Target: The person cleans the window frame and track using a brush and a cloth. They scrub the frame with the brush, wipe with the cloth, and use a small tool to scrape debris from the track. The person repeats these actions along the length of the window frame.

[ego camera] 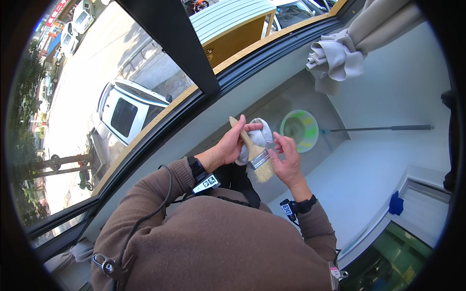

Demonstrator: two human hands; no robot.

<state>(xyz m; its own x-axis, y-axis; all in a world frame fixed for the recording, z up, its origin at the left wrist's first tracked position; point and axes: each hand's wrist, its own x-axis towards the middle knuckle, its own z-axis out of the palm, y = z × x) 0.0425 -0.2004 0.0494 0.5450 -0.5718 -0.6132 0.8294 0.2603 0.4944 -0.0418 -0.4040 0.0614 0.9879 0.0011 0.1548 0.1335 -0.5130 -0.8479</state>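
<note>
My left hand (pixel 230 146) holds a flat paintbrush (pixel 245 136) by its wooden handle, with the thumb laid across it. Pale bristles (pixel 264 173) point down towards me below a metal ferrule (pixel 259 159). Behind the brush a crumpled white cloth (pixel 263 134) is bunched against the same hand. My right hand (pixel 288 160) hovers just right of the ferrule, fingers curled and apart from the thumb. Nothing shows in its grasp, and I cannot tell whether its thumb touches the brush.
A green and white bucket (pixel 312 132) stands on the floor beyond my right hand. Near it, a long-handled tool (pixel 378 128) leans across the corner. The black window frame (pixel 156 132) runs along my left, above the street. A knotted curtain (pixel 336 54) hangs upper right. A blue cloth (pixel 396 203) lies lower right.
</note>
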